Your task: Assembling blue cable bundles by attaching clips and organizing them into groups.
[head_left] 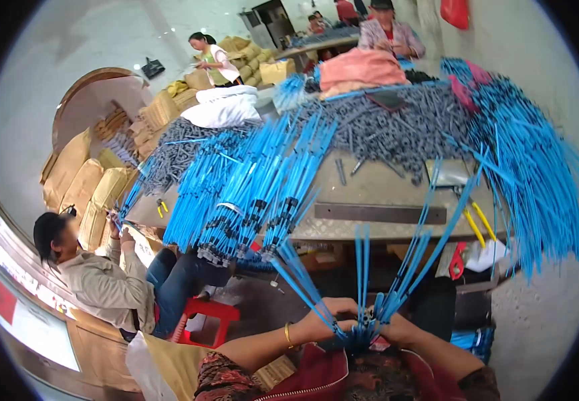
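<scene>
Close to my body, my left hand (329, 316) and my right hand (400, 331) meet around the dark lower ends of a bunch of long, thin blue plastic strips (410, 267). The strips fan upward from between my hands, some leaning left, some upright and some leaning right. Both hands are closed, with fingertips partly hidden by the strips and by each other. Ahead on the table lie thick bundles of similar blue strips (249, 180), with their black ends toward me.
A heap of small grey parts (390, 134) covers the table (353, 230) behind a flat metal bar (380, 213). Yellow-handled pliers (475, 224) lie at the right, near hanging blue strips (530, 174). At left, a seated co-worker (105, 281) is beside a red stool (212, 321).
</scene>
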{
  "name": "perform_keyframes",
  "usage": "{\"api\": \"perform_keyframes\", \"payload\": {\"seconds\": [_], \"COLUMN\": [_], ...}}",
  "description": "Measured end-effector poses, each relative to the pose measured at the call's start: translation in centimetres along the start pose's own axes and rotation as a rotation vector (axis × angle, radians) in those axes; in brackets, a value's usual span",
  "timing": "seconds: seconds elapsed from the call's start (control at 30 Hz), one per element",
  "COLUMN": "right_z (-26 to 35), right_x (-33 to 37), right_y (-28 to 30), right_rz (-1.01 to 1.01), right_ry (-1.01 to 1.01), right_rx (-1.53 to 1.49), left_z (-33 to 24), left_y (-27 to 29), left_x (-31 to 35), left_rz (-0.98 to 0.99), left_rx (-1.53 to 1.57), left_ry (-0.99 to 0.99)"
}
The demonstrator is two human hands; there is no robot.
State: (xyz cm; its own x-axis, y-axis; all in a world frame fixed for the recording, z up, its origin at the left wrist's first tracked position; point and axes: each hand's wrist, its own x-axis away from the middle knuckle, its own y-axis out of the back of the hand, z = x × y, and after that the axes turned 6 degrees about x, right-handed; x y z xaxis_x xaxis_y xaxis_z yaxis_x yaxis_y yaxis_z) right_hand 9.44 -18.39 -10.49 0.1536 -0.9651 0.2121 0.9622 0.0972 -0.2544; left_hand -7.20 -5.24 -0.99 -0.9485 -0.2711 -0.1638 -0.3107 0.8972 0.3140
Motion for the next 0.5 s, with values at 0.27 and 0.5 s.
{"api": "perform_keyframes", "payload": {"seconds": [0.27, 0.5], "right_z": [4.2, 5.8], "right_x": [-0.4, -0.5], "right_y": [-1.4, -1.8], "right_rz": [0.06, 0.065], "right_ry": [-0.077, -0.25], "right_rx": [-0.087, -0.013], "left_z": [0.6, 1.3], "left_y": [0.2, 0.9], "left_x": [0.4, -0.9], "left_rz": [-0.018, 0.063], "left_rx": [0.219, 0.538], "left_ry": [0.084, 0.092]}}
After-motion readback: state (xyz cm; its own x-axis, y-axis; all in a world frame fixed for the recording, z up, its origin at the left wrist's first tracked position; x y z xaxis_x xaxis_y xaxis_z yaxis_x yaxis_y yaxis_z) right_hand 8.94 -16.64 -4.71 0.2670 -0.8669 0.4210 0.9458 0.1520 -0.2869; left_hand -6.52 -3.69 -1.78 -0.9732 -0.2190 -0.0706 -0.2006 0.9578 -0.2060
